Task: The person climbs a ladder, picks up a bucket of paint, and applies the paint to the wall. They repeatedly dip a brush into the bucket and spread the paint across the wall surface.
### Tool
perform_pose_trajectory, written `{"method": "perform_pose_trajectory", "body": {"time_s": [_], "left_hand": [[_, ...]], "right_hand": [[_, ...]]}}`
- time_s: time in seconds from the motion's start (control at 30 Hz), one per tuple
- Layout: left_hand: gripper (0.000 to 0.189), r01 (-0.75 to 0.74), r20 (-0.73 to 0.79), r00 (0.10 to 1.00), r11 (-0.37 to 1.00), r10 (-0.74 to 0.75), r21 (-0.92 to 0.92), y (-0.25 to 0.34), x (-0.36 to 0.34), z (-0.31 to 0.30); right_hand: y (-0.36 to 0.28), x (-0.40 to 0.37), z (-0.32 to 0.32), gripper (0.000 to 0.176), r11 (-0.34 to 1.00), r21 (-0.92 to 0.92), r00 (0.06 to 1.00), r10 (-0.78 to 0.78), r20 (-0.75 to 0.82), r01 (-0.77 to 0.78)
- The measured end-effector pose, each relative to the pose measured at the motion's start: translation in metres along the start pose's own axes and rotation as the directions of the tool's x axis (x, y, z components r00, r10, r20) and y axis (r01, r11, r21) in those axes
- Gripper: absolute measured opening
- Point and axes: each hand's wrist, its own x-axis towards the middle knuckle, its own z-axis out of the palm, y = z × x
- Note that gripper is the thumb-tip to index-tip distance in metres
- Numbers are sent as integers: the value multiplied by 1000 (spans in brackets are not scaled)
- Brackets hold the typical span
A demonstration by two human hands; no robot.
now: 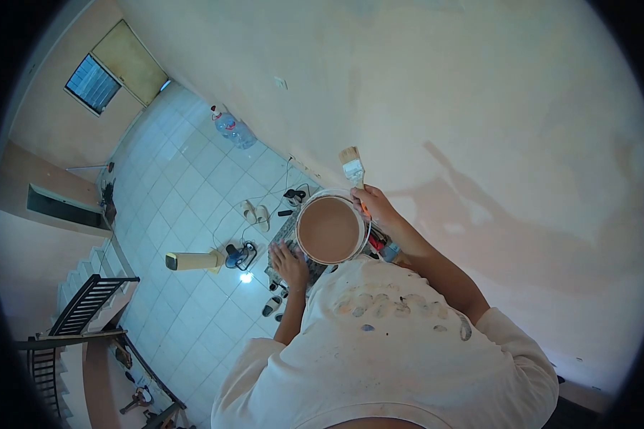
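Note:
A round bucket (329, 229) of brownish-pink paint is just in front of my chest. My right hand (373, 203) is closed round the handle of a flat paintbrush (352, 166) beside the bucket's right rim, bristles pointing up and away from me. The brush has pale bristles and a whitish metal band. To the left of the bucket, my left hand (289, 265) has its fingers spread and holds nothing; whether it touches the bucket is unclear. The plastered wall (494, 129) rises on the right, with my shadow on it.
Far below lies a tiled floor (193, 157) with a large water bottle (234, 129), pale sandals (255, 214), cables, a lit work lamp (240, 256) and a tall yellowish object (193, 261). Stairs with a black railing (79, 304) stand at the lower left.

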Motion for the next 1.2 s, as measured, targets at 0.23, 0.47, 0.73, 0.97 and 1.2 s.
{"method": "perform_pose_trajectory", "body": {"time_s": [0.23,0.47,0.73,0.97,1.2], "left_hand": [[61,-15,108,994,993,3,114,20,0,17],[49,409,247,911,810,-332,-420,1,31,38],[34,186,313,941,580,126,-793,125,117,-88],[27,-143,288,881,791,376,-594,121,133,-93],[38,-111,274,894,768,354,-631,116,134,-88]], "right_hand": [[-26,-15,10,25,995,-95,968,63,245,-40],[-20,-11,4,24,973,-227,966,30,256,29],[-23,-19,9,26,933,-345,979,-33,200,102],[-22,-21,9,32,866,-475,988,-131,87,157],[-30,-32,-4,33,754,-633,969,-247,-25,176]]}}
